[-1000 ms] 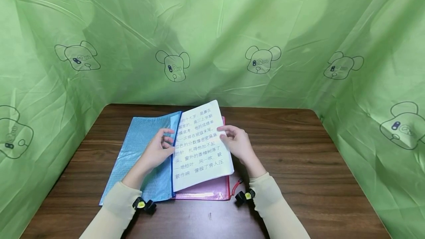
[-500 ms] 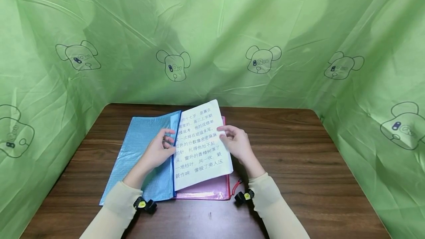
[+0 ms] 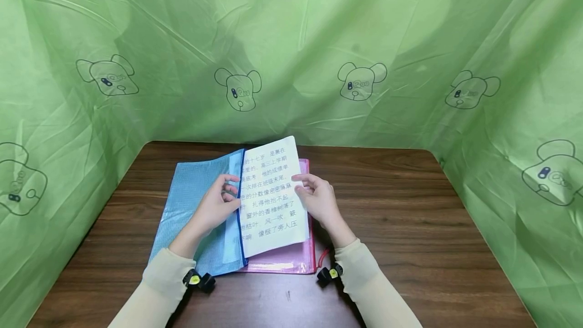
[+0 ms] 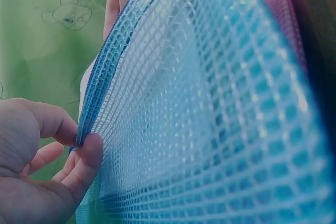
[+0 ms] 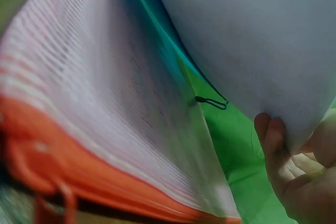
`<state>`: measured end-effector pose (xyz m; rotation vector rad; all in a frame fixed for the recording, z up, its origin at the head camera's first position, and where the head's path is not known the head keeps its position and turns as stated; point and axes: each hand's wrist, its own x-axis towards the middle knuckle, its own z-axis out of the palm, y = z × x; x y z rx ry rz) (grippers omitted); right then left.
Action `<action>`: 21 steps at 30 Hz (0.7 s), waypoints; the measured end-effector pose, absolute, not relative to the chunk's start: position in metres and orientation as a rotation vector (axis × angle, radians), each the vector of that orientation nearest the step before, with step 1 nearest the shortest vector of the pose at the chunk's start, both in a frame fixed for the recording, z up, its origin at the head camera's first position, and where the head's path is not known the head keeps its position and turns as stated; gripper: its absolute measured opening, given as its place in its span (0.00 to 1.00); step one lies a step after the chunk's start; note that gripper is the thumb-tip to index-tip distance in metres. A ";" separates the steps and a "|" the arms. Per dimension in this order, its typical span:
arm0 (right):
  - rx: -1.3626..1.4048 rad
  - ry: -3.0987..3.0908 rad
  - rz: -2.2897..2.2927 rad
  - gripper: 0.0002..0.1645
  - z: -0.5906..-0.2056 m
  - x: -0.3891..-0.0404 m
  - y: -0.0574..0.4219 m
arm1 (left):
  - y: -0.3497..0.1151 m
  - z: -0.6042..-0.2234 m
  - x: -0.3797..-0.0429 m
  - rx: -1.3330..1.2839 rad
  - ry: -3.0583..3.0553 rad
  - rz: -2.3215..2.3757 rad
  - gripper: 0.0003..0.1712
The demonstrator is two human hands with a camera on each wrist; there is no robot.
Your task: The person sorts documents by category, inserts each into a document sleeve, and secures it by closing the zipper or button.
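Note:
My left hand (image 3: 217, 202) pinches the blue-zippered opening edge of a blue mesh zipper pouch (image 3: 196, 191) between thumb and fingers. In the left wrist view the pouch's grid mesh (image 4: 210, 98) stands raised beside the hand. My right hand (image 3: 320, 200) pinches the right edge of white paper (image 3: 268, 201) with printed Chinese characters. The paper's left part lies inside the pouch opening, showing pale through the mesh. Beneath lies a pink mesh zipper pouch (image 3: 282, 261) with a red edge. From the right wrist view, the paper's plain back (image 5: 252, 35) faces the camera.
A brown wood-grain table (image 3: 410, 227) carries both pouches. Green fabric (image 3: 291, 54) with printed bear heads encloses its back and sides. A red zipper pull (image 3: 323, 256) sticks out at the pink pouch's lower right. Black wrist cameras (image 3: 200, 281) sit on both sleeves.
The right hand has moved slightly left with the paper, so more of its left side is inside the blue pouch. The pouch's lower left corner has drawn right; the left hand stays nearly in place.

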<state>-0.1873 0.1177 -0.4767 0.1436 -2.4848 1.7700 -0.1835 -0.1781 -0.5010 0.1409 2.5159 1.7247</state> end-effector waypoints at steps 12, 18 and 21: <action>0.149 -2.505 1.789 0.15 -0.479 -0.184 0.112 | -0.176 -0.502 -0.183 0.150 2.524 1.745 0.32; 0.154 -2.488 1.864 0.16 -0.481 -0.183 0.109 | -0.174 -0.501 -0.183 0.172 2.517 1.777 0.31; 0.152 -2.483 1.894 0.16 -0.483 -0.181 0.106 | -0.173 -0.500 -0.183 0.180 2.506 1.797 0.31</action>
